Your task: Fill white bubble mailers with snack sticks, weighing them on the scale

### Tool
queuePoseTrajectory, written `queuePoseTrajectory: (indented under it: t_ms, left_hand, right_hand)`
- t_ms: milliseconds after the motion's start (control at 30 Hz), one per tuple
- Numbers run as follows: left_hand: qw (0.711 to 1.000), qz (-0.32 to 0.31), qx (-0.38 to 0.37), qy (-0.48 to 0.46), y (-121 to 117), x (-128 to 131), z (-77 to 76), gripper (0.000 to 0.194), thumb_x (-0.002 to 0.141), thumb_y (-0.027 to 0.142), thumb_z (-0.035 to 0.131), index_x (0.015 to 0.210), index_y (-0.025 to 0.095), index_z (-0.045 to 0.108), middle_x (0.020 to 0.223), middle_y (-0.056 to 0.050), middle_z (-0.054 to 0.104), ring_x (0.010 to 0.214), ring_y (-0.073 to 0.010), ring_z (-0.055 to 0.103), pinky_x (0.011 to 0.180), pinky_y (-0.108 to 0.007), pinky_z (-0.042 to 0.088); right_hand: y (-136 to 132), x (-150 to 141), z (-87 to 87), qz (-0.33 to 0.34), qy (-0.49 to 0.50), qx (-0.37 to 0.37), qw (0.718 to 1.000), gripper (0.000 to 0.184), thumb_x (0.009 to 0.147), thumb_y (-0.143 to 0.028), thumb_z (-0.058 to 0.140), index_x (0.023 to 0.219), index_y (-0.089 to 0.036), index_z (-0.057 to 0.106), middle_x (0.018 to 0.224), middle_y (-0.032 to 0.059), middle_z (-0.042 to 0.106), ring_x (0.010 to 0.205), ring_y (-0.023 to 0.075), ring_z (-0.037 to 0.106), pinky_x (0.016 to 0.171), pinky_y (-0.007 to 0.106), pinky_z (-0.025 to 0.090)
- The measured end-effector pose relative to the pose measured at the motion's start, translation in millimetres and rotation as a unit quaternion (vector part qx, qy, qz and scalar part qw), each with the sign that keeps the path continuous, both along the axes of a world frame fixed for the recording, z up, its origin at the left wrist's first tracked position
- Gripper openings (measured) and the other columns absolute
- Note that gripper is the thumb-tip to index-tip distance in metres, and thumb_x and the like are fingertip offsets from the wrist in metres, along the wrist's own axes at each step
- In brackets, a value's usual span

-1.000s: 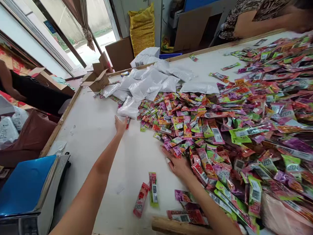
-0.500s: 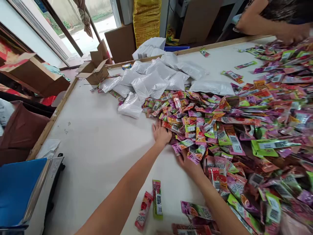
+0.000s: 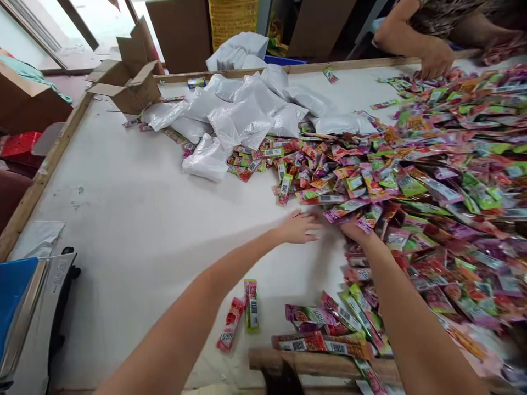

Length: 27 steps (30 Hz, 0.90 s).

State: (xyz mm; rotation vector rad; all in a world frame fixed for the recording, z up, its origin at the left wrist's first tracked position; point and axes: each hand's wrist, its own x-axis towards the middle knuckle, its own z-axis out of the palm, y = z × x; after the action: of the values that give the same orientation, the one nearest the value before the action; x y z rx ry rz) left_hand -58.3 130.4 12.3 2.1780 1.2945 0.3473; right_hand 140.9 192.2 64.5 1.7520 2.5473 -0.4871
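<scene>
The room is lit at the far left by a glazed opening. Against the far side I see a yellow sack (image 3: pixel 233 22) between cardboard sheets, with a stack of white bags (image 3: pixel 239 52) in front of it.

The table (image 3: pixel 135 230) is white, scuffed in places, and framed by a raw wood edge (image 3: pixel 53 153). A carton (image 3: pixel 123 90) with raised flaps occupies its far left corner. White pouches (image 3: pixel 251 118) are heaped along the far side, with some packets showing under them. A device (image 3: pixel 18 296) with a blue top sits at the near left.

The packets lie in a pile (image 3: pixel 444 197) covering the right of the table. Two loose ones, a red packet (image 3: pixel 230 325) and a green-pink packet (image 3: pixel 251 307), lie just beside each other near a wooden bar (image 3: pixel 313 364) at the near side.

The left hand (image 3: pixel 298 226) is spread, grasping nothing, just beside the pile. The right hand (image 3: pixel 356 230) is at the pile's left margin, its fingers hidden under packets; I cannot tell whether it grips any.

Across the table, a co-worker's hand (image 3: pixel 436 57) is at the pile's far side.
</scene>
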Motion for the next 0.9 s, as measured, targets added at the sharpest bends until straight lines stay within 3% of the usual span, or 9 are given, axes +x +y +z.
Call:
queuePoseTrajectory:
  t_ms: [100,167,267,400,467,533,600,733,900]
  left_hand:
    - [0.973,0.007,-0.102,-0.206,-51,-46,-4.8,0.037,0.102,0.037,0.052,0.128,0.018,0.07,0.128,-0.01,0.075,0.121,-0.0201,0.069,0.117,-0.041,0.046]
    - [0.945,0.158,-0.062,-0.278,-81,-93,-4.6,0.038,0.103,0.038,0.047,0.119,0.015,0.072,0.109,-0.012,0.079,0.096,-0.0186,0.076,0.096,-0.035,0.058]
    - [0.885,0.412,0.124,-0.179,-108,-170,3.2,0.033,0.098,0.037,0.053,0.116,0.016,0.071,0.121,-0.015,0.075,0.115,-0.0237,0.069,0.107,-0.041,0.052]
    - [0.8,0.571,0.185,-0.009,-109,-243,15.3,0.069,0.087,0.031,0.067,0.148,0.005,0.047,0.154,-0.025,0.05,0.147,-0.0324,0.045,0.126,-0.05,0.031]
    - [0.786,0.595,0.164,0.038,-98,-260,18.7,0.09,0.083,0.032,0.074,0.156,0.001,0.033,0.163,-0.029,0.036,0.155,-0.0356,0.031,0.129,-0.051,0.022]
    - [0.773,0.614,0.145,0.069,-84,-269,20.6,0.102,0.08,0.035,0.079,0.159,0.001,0.025,0.166,-0.03,0.028,0.158,-0.0381,0.025,0.129,-0.053,0.018]
    - [0.763,0.625,0.14,0.085,-69,-272,21.5,0.107,0.079,0.039,0.08,0.161,0.002,0.022,0.167,-0.03,0.026,0.158,-0.0391,0.024,0.129,-0.053,0.017]
    - [0.759,0.628,0.149,0.086,-45,-272,20.3,0.115,0.078,0.049,0.082,0.162,0.003,0.019,0.168,-0.032,0.02,0.159,-0.0405,0.021,0.129,-0.052,0.018]
    - [0.737,0.652,0.143,0.104,-31,-269,21.2,0.117,0.079,0.055,0.081,0.164,0.011,0.013,0.172,-0.026,0.012,0.161,-0.0375,0.016,0.13,-0.052,0.016]
  right_hand:
    - [-12,-3,6.9,-0.021,-0.1,-0.077,0.992,0.034,0.092,-0.007,0.052,0.122,-0.007,0.069,0.113,0.0247,0.07,0.108,0.0321,0.068,0.092,0.044,0.053]
    - [-44,-19,14.9,0.01,-0.132,-0.089,0.987,0.04,0.092,-0.008,0.046,0.126,-0.007,0.068,0.114,0.025,0.07,0.106,0.0358,0.069,0.091,0.05,0.053]
    - [-129,-68,24.4,0.183,-0.018,-0.083,0.979,0.05,0.093,-0.007,0.044,0.139,-0.012,0.062,0.141,0.0219,0.061,0.129,0.0317,0.06,0.108,0.049,0.048]
    - [-251,-125,-5.2,0.524,0.198,-0.123,0.819,0.063,0.095,-0.026,0.061,0.156,-0.028,0.048,0.168,0.0102,0.033,0.156,0.0301,0.029,0.126,0.056,0.027]
    - [-268,-128,-37.5,0.588,0.207,-0.117,0.773,0.059,0.098,-0.035,0.06,0.155,-0.027,0.049,0.17,0.009,0.03,0.157,0.0291,0.025,0.127,0.057,0.023]
    - [-239,-112,-66.3,0.572,0.176,-0.082,0.797,0.06,0.098,-0.035,0.059,0.156,-0.028,0.048,0.17,0.0077,0.03,0.157,0.03,0.026,0.127,0.059,0.021]
    - [-175,-78,-78.8,0.477,0.112,-0.024,0.871,0.064,0.095,-0.029,0.06,0.158,-0.033,0.045,0.169,0.0074,0.032,0.155,0.034,0.029,0.124,0.065,0.022]
    - [-49,5,-53.0,0.199,-0.053,0.088,0.975,0.06,0.092,-0.014,0.052,0.152,-0.018,0.055,0.148,0.0216,0.056,0.133,0.0358,0.054,0.114,0.059,0.039]
    - [-49,-2,-37.0,0.148,-0.005,0.174,0.974,0.05,0.09,-0.005,0.048,0.134,-0.015,0.068,0.138,0.0185,0.063,0.125,0.0309,0.056,0.109,0.048,0.043]
